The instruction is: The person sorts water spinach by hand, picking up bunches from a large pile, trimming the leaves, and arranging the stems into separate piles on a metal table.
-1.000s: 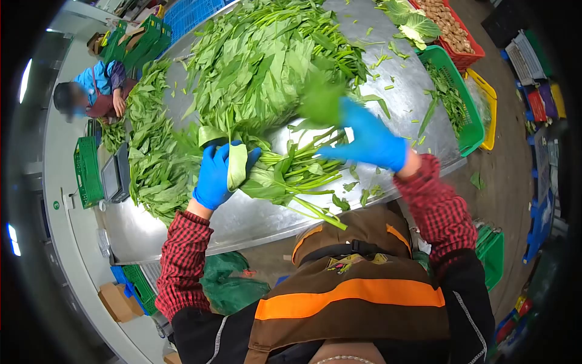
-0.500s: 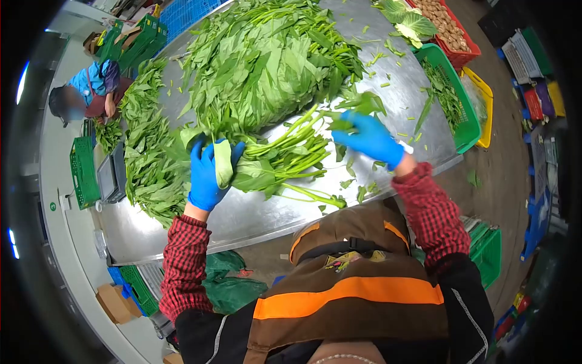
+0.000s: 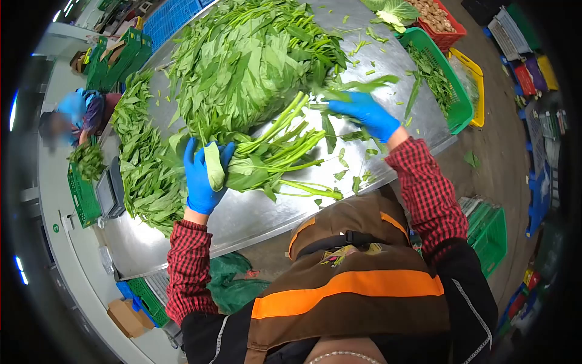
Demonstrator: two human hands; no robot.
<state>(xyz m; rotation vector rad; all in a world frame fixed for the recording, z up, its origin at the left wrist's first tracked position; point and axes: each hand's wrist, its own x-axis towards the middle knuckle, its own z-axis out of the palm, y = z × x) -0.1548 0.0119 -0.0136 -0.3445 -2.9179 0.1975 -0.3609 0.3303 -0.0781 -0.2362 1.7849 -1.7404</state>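
Note:
My left hand [image 3: 206,179], in a blue glove, is closed around a bunch of leafy greens [image 3: 260,164] whose pale green stems point right. My right hand [image 3: 367,114], also gloved in blue, is over the metal table [image 3: 242,224] beside the stem ends. Its fingers reach left at a leafy stem [image 3: 364,85], and their tips are blurred, so a grip cannot be made out. A large heap of greens [image 3: 242,67] lies just beyond both hands. Another long pile of greens [image 3: 142,164] lies to the left of my left hand.
A green crate with greens [image 3: 462,112], a yellow crate [image 3: 478,79] and a red crate [image 3: 451,39] stand off the table's right edge. Cabbage [image 3: 394,13] lies at the back right. Another person [image 3: 91,112] is at the far left, near a green crate [image 3: 82,194].
My right hand has shifted slightly left and up, its fingers now stretched toward the stems. The other person has moved left with some greens. My left hand still holds the bunch.

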